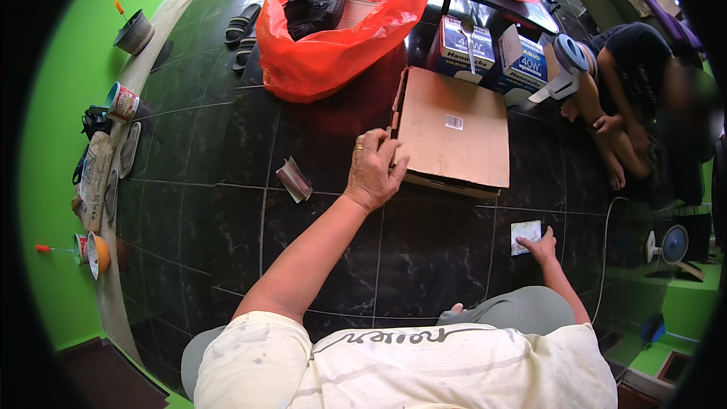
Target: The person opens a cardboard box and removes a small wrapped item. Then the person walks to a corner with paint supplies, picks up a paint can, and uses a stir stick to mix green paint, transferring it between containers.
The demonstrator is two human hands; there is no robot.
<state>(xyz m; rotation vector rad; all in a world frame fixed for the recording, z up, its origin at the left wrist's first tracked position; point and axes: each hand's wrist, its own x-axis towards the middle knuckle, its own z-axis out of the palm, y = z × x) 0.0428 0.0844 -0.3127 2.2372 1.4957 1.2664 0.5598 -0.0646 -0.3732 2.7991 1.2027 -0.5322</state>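
Cardboard box (458, 140), two o'clock, on the dark tiled floor (439, 257). The left hand (373, 169), fingers curled, lies at its nine o'clock edge; grip cannot be told. The right hand (542, 247), spread, thumbs a pale packet (524, 230) at four o'clock.

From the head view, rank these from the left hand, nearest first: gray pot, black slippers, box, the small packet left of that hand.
From the left hand:
1. Box: right beside the fingers, to the right.
2. Small packet: left, on the floor.
3. Black slippers: ahead-left.
4. Gray pot: far left, by the wall.
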